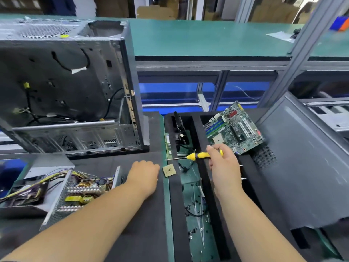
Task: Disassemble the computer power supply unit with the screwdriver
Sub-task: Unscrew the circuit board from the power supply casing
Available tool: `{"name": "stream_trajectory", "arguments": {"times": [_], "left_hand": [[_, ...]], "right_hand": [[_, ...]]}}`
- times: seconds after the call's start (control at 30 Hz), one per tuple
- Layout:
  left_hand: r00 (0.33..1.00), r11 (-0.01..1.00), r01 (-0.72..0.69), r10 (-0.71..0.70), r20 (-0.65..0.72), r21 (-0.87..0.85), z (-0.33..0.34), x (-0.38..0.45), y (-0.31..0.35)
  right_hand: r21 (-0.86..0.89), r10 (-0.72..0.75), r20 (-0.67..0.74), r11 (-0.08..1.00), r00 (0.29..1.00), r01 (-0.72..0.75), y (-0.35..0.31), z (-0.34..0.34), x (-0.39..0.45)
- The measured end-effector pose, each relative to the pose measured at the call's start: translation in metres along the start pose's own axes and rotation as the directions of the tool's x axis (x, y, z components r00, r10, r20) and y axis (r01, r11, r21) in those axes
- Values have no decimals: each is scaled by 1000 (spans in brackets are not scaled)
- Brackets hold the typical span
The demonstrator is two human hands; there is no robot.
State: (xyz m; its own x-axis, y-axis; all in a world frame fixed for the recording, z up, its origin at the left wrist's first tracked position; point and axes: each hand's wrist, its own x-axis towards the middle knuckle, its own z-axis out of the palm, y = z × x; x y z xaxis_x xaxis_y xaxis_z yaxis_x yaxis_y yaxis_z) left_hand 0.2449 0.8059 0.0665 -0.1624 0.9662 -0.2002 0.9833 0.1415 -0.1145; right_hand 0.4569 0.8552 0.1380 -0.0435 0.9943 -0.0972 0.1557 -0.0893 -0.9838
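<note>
on the dark mat, left hand rests curled; right hand grips the screwdriver.

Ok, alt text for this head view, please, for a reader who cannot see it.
A person's right hand grips a yellow-handled screwdriver above a parts tray, while the left hand rests on the dark mat beside an opened power supply unit. An empty computer case stands behind.

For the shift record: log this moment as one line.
right hand grips screwdriver | left hand fingers curled, on mat | power supply unit opened, untouched
</note>
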Motion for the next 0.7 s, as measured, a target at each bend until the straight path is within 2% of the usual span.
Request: {"name": "stream_trajectory", "arguments": {"times": [0.23,0.3,0.37,0.5,0.7], "left_hand": [[997,997,73,-74,-12,-36,0,-5,0],[995,994,76,-81,-58,-83,-7,-10,-1],[982,982,73,-101,-158,-173,-19,-20,-6],[924,914,-18,-140,-357,-405,-38,-59,-31],[857,797,-33,-288,-427,-603,-42,-125,-82]], "right_hand": [[16,-25,74,1000,997,24,2,4,5],[30,-31,83,999,996,29,1,7,4],[43,-32,92,999,995,29,-1,11,4],[80,-59,120,996,991,50,-6,20,0],[89,-100,215,993,972,82,-20,56,-28]]}}
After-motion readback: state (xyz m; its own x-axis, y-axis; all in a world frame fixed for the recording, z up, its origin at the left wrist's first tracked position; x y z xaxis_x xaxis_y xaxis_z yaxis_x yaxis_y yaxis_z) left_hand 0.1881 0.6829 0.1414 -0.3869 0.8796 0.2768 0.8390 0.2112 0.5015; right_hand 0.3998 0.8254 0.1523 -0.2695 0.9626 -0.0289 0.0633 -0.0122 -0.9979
